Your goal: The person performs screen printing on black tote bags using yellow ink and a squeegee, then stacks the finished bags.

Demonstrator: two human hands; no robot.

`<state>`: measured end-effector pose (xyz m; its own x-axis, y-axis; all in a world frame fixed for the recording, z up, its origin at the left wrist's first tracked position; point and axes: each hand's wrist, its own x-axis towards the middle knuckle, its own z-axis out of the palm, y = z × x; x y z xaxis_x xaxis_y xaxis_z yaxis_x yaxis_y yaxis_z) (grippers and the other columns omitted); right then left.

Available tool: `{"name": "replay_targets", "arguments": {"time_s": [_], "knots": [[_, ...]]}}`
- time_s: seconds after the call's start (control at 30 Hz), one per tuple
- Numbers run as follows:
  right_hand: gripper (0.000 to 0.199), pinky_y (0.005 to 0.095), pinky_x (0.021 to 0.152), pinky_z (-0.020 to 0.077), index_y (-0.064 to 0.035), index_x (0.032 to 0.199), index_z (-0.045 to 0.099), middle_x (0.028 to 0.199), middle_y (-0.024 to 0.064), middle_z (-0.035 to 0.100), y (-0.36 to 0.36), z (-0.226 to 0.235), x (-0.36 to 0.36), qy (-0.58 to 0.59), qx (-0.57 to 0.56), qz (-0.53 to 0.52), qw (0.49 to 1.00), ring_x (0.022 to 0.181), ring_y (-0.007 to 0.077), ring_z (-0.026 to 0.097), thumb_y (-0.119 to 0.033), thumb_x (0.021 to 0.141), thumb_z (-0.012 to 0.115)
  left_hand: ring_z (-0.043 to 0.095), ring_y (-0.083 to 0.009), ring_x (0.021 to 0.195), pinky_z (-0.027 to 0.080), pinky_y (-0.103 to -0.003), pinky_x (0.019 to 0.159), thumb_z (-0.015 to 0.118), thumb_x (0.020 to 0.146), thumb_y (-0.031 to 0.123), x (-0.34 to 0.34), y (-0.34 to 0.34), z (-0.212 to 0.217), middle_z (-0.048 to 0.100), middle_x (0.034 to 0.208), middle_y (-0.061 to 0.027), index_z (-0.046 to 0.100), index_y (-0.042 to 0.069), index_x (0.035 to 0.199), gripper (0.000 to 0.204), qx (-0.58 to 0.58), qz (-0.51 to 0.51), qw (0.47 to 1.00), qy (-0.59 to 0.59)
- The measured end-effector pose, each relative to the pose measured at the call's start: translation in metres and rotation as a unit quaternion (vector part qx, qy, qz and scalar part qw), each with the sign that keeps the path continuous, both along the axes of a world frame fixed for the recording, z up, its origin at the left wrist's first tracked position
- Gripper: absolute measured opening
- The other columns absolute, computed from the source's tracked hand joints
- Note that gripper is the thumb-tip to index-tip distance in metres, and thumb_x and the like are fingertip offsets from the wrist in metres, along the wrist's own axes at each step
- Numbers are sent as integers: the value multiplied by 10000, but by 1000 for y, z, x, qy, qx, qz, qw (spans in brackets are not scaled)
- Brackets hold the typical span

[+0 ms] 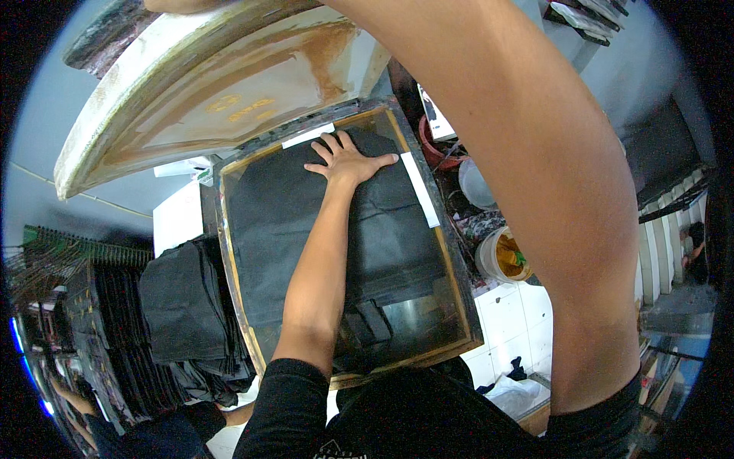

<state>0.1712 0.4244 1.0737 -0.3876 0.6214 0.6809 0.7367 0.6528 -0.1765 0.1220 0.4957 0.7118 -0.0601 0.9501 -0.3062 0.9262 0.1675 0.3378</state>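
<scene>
The left hand (pixel 348 164) lies flat, fingers wide apart, on black cloth (pixel 394 229) on the board (pixel 417 321). Most cloth stretches toward six o'clock from it. The right hand (pixel 187 5) is farther, at the tilted printing screen (pixel 256 69) toward eleven; I can't tell if it grips.

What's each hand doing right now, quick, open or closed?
Left hand: open, fingers spread on the black sheet.
Right hand: mostly cut off above the pale panel; can't tell.
</scene>
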Motion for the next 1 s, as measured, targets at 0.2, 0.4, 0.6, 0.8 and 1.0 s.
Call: {"name": "replay_targets", "arguments": {"time_s": [0.2,0.4,0.6,0.8,1.0], "knots": [[258,439,885,567,45,1004,766,1068,275,724,12,-1,13,-26,-2,83,996,997,395,716,-147,873,653,-50,-501,1546,11,-796,1126,762,539,854,-2,2,0,23,1676,-295,145,-15,1612,1512,2,3,1000,24],[238,446,855,573,64,977,759,1015,289,722,-1,-8,6,4,-26,68,997,937,414,719,-126,867,668,45,-493,1541,109,-654,1203,724,611,857,-16,-3,14,175,1644,-313,262,-75,1560,1408,99,-12,994,-37],[163,450,730,548,-6,971,672,876,182,696,-50,-37,0,-40,-157,22,987,805,352,696,-98,838,652,725,-282,1012,549,-383,932,649,999,371,-113,-145,104,704,1195,-219,576,-58,1318,540,251,-30,782,-570],[270,479,736,482,-68,1073,593,903,150,638,-139,-160,16,9,-114,42,993,865,369,642,-126,839,715,699,-251,637,576,-367,606,704,950,270,-179,-327,91,716,764,-199,626,-75,1073,374,173,121,691,-691],[268,489,752,496,-46,1060,564,936,137,646,-157,-234,23,-89,-256,100,957,885,358,649,-121,832,684,720,-216,744,577,-300,650,640,960,160,-178,-373,29,748,992,-234,690,-83,1019,255,-54,277,696,-660]]}}
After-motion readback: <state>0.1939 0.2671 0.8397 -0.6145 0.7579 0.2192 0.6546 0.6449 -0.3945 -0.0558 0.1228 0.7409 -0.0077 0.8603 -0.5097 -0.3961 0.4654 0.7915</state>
